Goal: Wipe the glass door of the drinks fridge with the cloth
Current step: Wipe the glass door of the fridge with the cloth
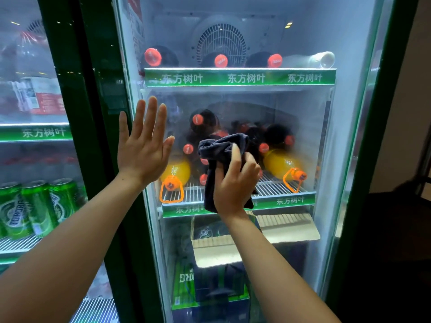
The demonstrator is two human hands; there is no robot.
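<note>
Cloth: bunched dark grey fabric cloth [221, 155], pressed to the misted glass fridge door [303, 136].
Right hand [235, 185]: clenched around the cloth.
Left hand [143, 145]: splayed flat, beside the cloth.
Behind glass: orange plastic bottles [282, 165] just right of the right hand.

Cloth [221, 152] dark grey; door frame [93, 136] dark green.

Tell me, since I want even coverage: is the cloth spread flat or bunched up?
Bunched up. The dark cloth is crumpled in the right hand, with a tail hanging below; the left hand is open and flat by the glass door.
</note>
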